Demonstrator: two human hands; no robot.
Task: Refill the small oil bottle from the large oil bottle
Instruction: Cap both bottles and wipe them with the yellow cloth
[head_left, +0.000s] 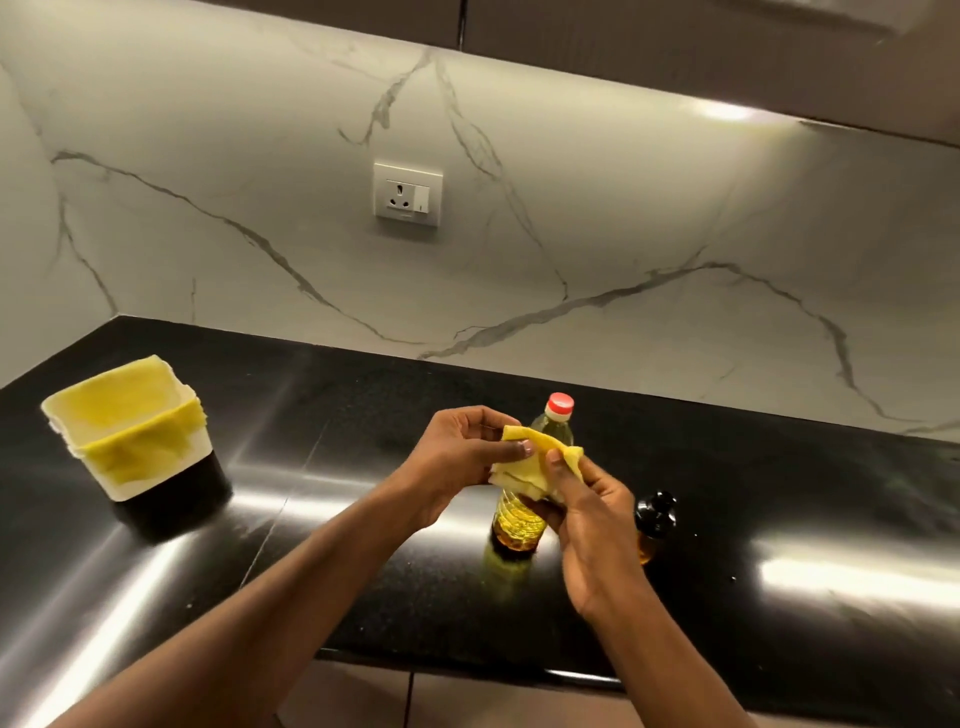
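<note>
Your left hand (464, 457) and right hand (587, 519): both pinched on a folded yellow cloth (540, 460), held above the black counter (363, 545); large oil bottle (524, 514): upright behind the cloth, red cap (560, 405) on; small oil bottle (653, 522): dark-topped, just right of your right hand; bin (135, 447): yellow-lined, well apart at left

We find the bench (363, 415) bare between the lined bin (130, 441) at far left and the large oil bottle (519, 519) at centre; the small oil bottle (655, 519) stands near its right, leaving a narrow gap; both hands, holding a yellow cloth (540, 457), block the large bottle's front; right of the small bottle lies open bench.
</note>
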